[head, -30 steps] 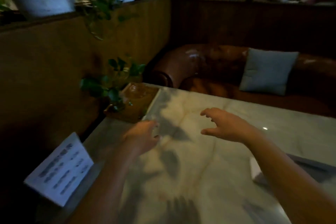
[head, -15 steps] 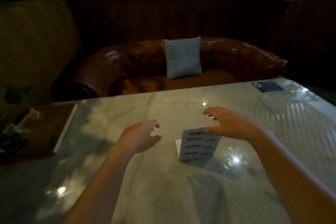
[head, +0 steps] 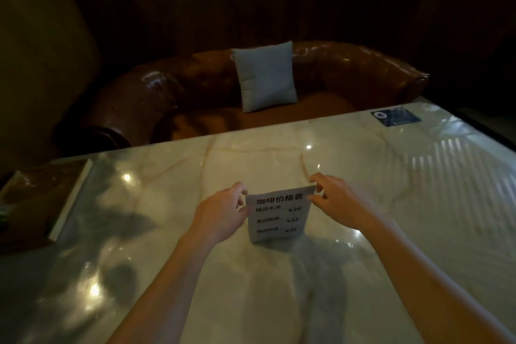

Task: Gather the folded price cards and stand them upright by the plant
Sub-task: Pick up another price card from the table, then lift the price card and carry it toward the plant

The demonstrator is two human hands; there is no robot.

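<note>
Folded price card (head: 279,216) stands mid-counter (head: 391,190), left hand (head: 223,215) and right hand (head: 339,204) each pinching a top corner, likely to lift it without splaying the fold; plant not clearly in view.

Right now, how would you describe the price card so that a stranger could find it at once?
Start at the marble table in front of the brown leather sofa. Near its middle, the left hand and right hand pinch the top corners of the price card. It is the only upright white paper with printed lines.
</note>
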